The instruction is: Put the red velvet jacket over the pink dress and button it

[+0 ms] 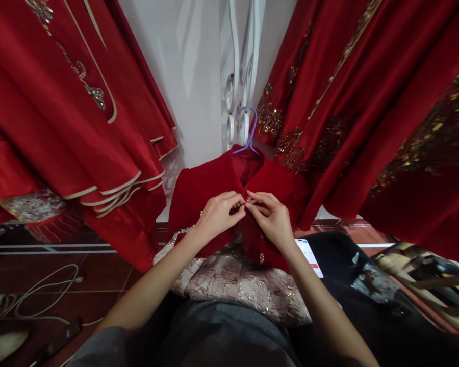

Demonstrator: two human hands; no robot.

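while the person sits bent over the work, both hands come together, fingertips nearly touching, at the front of a red jacket [208, 186]. the left hand [222, 212] is drawn into a narrow pinch on the jacket's front edge, just below the collar. the right hand [271, 216] is narrow too, thumb and forefinger closed about a small sparkling button [248, 199]; from where i stand, the finer detail between the fingertips is too small to make out. lower down, beneath the right wrist, another jewelled ornament [262, 258] sits on the jacket's front.

the jacket lies spread before the person, with a purple hanger [249, 145] at its neck, hooked up by white metal scrollwork [232, 97] against a pale wall [199, 66]. under the jacket, across the lap, is a shiny pink-and-gold patterned cloth [248, 285]. just beyond the right forearm a lit phone [309, 258] rests beside a black covering [334, 270], with crumpled clear plastic [377, 283] on it.

farther out, red garments with pale piping [110, 148] hang on the left, and red garments with gold sequins [367, 127] on the right. a white cable [42, 279] curls over the dark tiled floor [103, 278] at left.
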